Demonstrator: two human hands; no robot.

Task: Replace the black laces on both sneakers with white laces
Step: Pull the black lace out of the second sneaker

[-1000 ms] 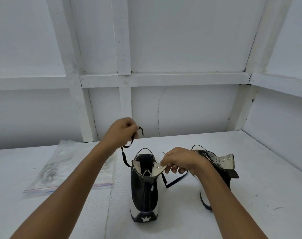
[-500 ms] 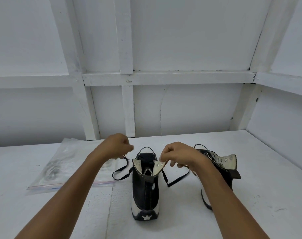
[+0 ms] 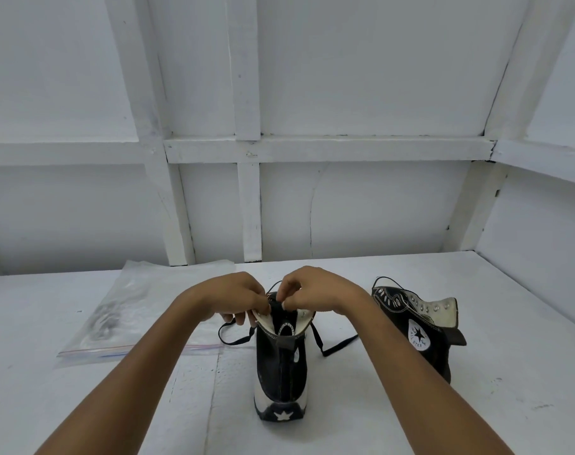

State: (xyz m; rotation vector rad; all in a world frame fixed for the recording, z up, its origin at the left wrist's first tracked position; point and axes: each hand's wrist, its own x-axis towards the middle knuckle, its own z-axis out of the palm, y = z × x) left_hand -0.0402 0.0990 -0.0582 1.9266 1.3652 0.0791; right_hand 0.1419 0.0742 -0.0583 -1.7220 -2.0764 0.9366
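While the near sneaker [image 3: 281,372] stands upright on its sole with its heel star facing the person, both hands meet over its open collar. The left hand [image 3: 233,295] has its fingers curled onto the near sneaker's left collar flap, gripping it at the rim. The right hand [image 3: 315,289] sits just beside it, thumb and forefinger pinching the black lace [image 3: 337,346] at the top of the opening; a thin loop of it rises between the two hands. From under the hands the lace's loose ends trail down both sides of the shoe: one loops below the left hand, the other runs out below the right wrist and lies slack on the white table [image 3: 476,405].

To the right of the right forearm stands the second sneaker [image 3: 420,339], turned partly sideways so its round star patch shows. Its collar is folded open, its upper eyelets are bare, and black lace crosses the lower ones.

Left of the left forearm lies a clear zip bag [image 3: 121,310], flat on the table; its contents are too blurred to tell. Beyond both hands rises a white panelled wall [image 3: 345,77].
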